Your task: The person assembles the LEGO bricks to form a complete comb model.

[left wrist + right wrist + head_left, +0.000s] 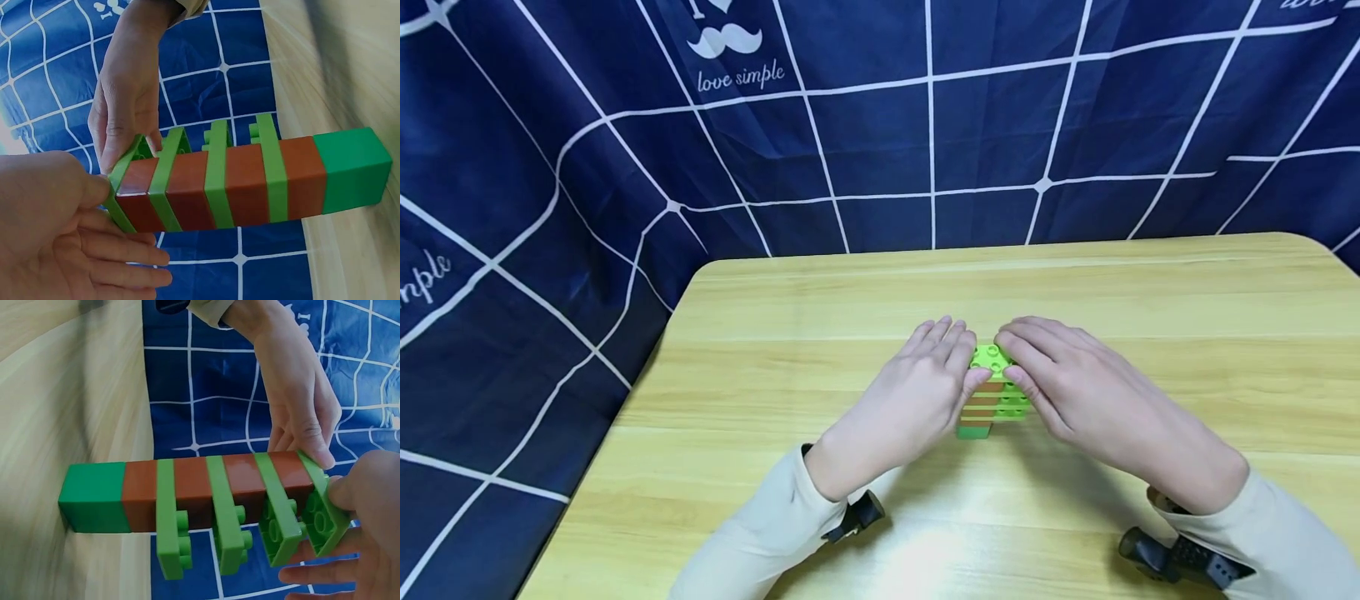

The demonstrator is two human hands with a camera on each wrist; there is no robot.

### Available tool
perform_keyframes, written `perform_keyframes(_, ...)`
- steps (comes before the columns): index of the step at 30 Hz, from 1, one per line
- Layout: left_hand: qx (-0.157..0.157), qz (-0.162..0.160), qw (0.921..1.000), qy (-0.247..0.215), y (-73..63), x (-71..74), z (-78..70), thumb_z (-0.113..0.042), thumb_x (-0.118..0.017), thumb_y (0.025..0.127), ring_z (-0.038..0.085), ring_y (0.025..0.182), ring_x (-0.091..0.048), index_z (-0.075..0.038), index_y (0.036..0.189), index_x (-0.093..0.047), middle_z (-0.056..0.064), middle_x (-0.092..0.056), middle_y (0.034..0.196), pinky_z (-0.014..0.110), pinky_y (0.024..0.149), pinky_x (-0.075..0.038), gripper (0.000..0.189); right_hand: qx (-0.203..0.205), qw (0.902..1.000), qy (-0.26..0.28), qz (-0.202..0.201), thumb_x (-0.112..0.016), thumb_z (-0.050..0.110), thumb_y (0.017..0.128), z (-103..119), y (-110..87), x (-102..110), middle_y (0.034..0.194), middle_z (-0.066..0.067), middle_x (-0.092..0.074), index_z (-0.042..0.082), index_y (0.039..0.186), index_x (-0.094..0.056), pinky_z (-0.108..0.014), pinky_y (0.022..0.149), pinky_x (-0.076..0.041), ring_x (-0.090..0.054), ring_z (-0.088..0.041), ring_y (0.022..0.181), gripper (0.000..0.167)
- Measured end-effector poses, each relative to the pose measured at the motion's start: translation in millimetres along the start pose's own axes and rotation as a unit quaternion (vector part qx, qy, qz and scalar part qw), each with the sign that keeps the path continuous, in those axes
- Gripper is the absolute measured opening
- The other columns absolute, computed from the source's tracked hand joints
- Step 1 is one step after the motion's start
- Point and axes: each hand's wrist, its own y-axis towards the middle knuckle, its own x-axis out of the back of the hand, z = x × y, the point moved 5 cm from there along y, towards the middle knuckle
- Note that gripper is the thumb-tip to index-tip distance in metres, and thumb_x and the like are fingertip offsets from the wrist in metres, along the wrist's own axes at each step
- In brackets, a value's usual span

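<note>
A toy-brick tower stands upright on the table, with a dark green brick point(973, 432) at its foot. Above that, brown bricks point(250, 181) alternate with several thin lime green bricks point(228, 531) that jut out to the right. At the top, my left hand point(917, 392) pinches the left end of the topmost lime green brick point(990, 358) between thumb and forefinger, its other fingers extended. My right hand point(1090, 396) pinches the jutting right end of the same brick. Hands partly hide the brick's ends in the head view.
The light wood table point(775, 358) spreads around the tower. A dark blue cloth point(880, 142) with white lines hangs behind it and along the left side. Dark wrist cameras point(1183, 558) sit below both wrists, close above the tabletop.
</note>
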Motion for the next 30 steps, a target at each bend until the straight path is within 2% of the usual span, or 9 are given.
perform_keyframes(4, -0.014, -0.011, 0.9991, -0.039, -0.1, 1.0, 1.3, -0.028, -0.037, 0.106, 0.032, 0.129, -0.049, 0.003, 0.121, -0.055, 0.019, -0.06, 0.126, 0.039, 0.113, -0.032, 0.04, -0.004, 0.9999, 0.006, -0.011, -0.019, 0.037, 0.107, 0, -2.3, -2, 0.11, -0.018, -0.062, -0.007, 0.116, -0.058, -0.053, 0.09, -0.049, -0.058, -0.036, 0.106, 0.06)
perform_keyframes(8, -0.024, -0.027, 0.998, -0.052, -0.3, 2.8, 3.0, -0.027, -0.04, 0.105, 0.032, 0.126, -0.051, 0.002, 0.112, -0.057, 0.017, -0.064, 0.119, 0.039, 0.113, -0.033, 0.034, -0.018, 0.9995, 0.019, -0.019, -0.021, 0.037, 0.107, -2, -4.4, -5, 0.112, -0.018, -0.062, -0.008, 0.118, -0.058, -0.052, 0.091, -0.048, -0.058, -0.036, 0.107, 0.059)
perform_keyframes(15, -0.016, -0.036, 0.9989, -0.026, -1.6, 2.9, -0.1, -0.027, -0.041, 0.105, 0.031, 0.122, -0.055, 0.003, 0.114, -0.057, 0.019, -0.064, 0.12, 0.04, 0.109, -0.037, 0.035, -0.028, 0.9985, 0.038, -0.028, -0.023, 0.038, 0.107, -3, -7.1, -7, 0.114, -0.018, -0.062, -0.005, 0.12, -0.058, -0.051, 0.091, -0.049, -0.058, -0.035, 0.107, 0.057)
perform_keyframes(20, -0.015, -0.04, 0.9991, -0.005, 0.1, 2.8, -3.0, -0.028, -0.04, 0.105, 0.03, 0.119, -0.058, 0.004, 0.117, -0.058, 0.02, -0.063, 0.123, 0.039, 0.107, -0.041, 0.038, -0.036, 0.9984, 0.033, -0.027, -0.023, 0.038, 0.107, -4, -9.2, -5, 0.114, -0.018, -0.062, -0.005, 0.119, -0.058, -0.05, 0.093, -0.047, -0.058, -0.034, 0.108, 0.057)
perform_keyframes(30, -0.023, -0.041, 0.9989, -0.003, 2.3, 3.2, -4.8, -0.027, -0.042, 0.105, 0.027, 0.12, -0.058, 0.002, 0.114, -0.058, 0.019, -0.064, 0.122, 0.039, 0.105, -0.043, 0.035, -0.047, 0.9983, 0.022, -0.028, -0.021, 0.036, 0.107, -3, -12.0, -7, 0.112, -0.018, -0.061, -0.005, 0.118, -0.056, -0.045, 0.093, -0.046, -0.058, -0.032, 0.106, 0.055)
